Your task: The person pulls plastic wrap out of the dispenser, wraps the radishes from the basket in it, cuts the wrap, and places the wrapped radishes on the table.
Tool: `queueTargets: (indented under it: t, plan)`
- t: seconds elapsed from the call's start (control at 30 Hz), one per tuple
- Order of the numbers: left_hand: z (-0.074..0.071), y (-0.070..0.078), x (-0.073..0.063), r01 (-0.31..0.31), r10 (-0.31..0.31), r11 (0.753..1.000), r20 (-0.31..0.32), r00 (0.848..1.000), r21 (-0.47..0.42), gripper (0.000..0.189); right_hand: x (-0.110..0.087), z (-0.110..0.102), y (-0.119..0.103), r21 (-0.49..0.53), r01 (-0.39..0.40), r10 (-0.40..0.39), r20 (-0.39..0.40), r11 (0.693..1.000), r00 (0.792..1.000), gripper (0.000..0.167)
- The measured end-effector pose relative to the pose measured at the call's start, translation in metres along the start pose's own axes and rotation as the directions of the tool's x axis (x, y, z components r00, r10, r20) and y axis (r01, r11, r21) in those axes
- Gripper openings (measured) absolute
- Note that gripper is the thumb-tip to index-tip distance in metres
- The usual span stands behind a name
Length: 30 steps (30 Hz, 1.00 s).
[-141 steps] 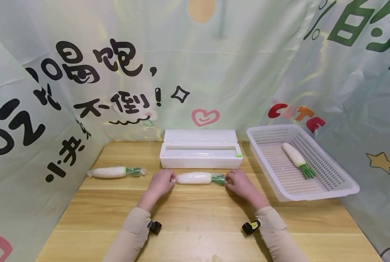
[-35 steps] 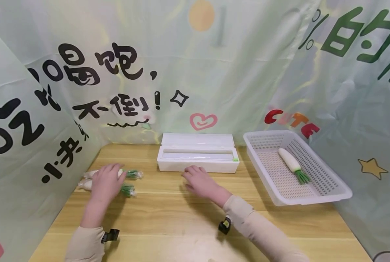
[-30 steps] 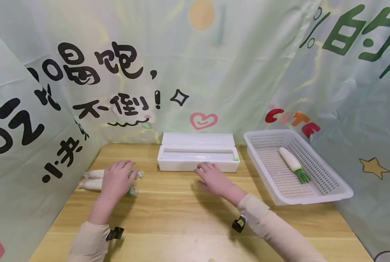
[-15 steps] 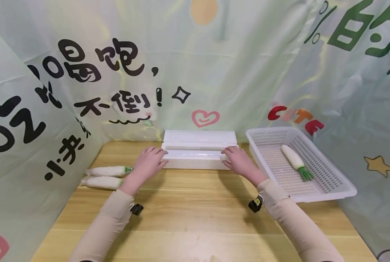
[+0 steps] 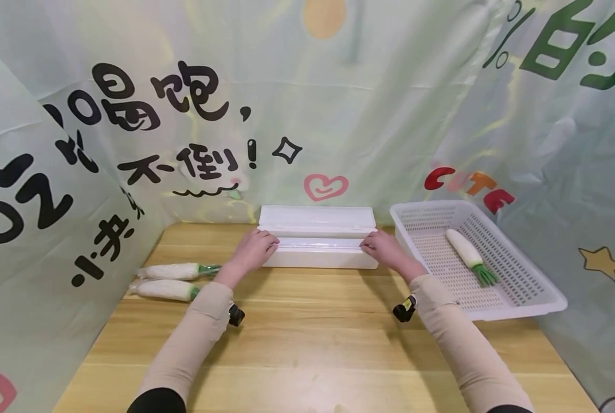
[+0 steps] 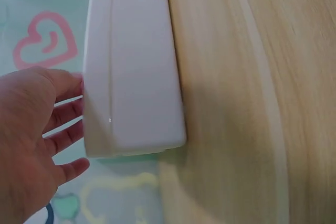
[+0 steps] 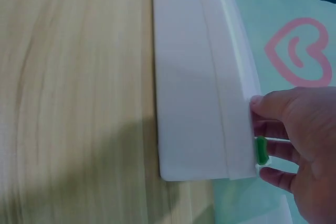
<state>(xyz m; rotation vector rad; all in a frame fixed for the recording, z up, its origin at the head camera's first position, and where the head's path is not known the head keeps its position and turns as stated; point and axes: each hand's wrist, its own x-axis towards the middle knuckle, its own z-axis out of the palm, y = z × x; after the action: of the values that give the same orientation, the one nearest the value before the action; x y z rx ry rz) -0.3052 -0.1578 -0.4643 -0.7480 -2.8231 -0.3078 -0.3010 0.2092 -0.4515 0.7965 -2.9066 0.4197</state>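
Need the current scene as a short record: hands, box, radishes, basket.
left_hand: left hand at the box's left end; pinch unclear
right_hand: right hand at its right end; pinch unclear
box: white box, lid raised
wrapped: two wrapped radishes, side by side, table's left
unwrapped: one bare radish, in basket
basket: white basket, right of box

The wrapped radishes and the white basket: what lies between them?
In the head view, the white box lies there, with the left hand and right hand at its ends.

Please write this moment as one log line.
left hand: at left end of open box; right hand: at right end; basket: one radish
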Motion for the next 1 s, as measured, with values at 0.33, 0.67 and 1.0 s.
queueTargets:
  t: [0.33, 0.67, 1.0]
  plan:
    - [0.006, -0.004, 0.008, 0.122, -0.118, 0.972, 0.033, 0.993, -0.199, 0.019, 0.005, -0.004, 0.005, 0.065, -0.051, 0.048, 0.045, 0.997, 0.998, 0.013]
    - [0.000, -0.001, 0.010, 0.205, -0.203, 0.959, 0.033, 0.979, -0.195, 0.022, 0.010, 0.000, 0.005, 0.107, -0.120, 0.119, 0.010, 0.987, 0.993, 0.016]
    - [-0.008, -0.005, 0.010, 0.160, -0.159, 0.978, 0.017, 0.987, -0.136, 0.020, 0.014, -0.003, -0.001, 0.132, -0.135, 0.139, -0.024, 0.982, 0.990, 0.015]
